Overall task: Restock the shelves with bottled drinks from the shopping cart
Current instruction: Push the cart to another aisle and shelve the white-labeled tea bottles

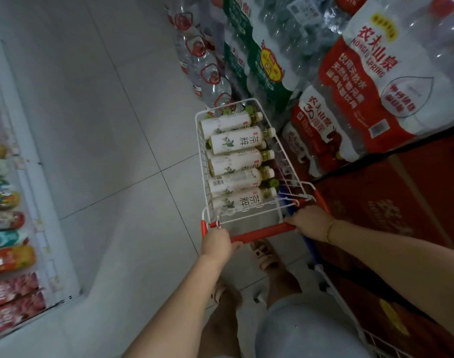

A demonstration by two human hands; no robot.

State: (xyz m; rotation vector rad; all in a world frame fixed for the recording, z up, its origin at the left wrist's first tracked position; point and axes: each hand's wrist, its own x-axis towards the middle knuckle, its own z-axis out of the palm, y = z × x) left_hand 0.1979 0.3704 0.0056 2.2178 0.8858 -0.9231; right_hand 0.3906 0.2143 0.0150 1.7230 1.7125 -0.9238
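A small white wire shopping cart point(285, 161) stands in the aisle ahead of me. Several white-labelled tea bottles point(236, 161) with pale caps lie on their sides in its basket, stacked in a row. My left hand point(217, 244) grips the left end of the red cart handle point(262, 231). My right hand point(311, 222) grips the right end of the same handle. A white shelf point(27, 197) with assorted drink bottles and cartons runs along the left edge of the view.
Shrink-wrapped packs of water bottles point(370, 81) are piled on the right, above red cardboard cases point(391, 215). Large water jugs point(205, 71) stand on the floor beyond the cart. Grey floor tiles point(104, 151) fill the aisle. My sandalled feet show below the handle.
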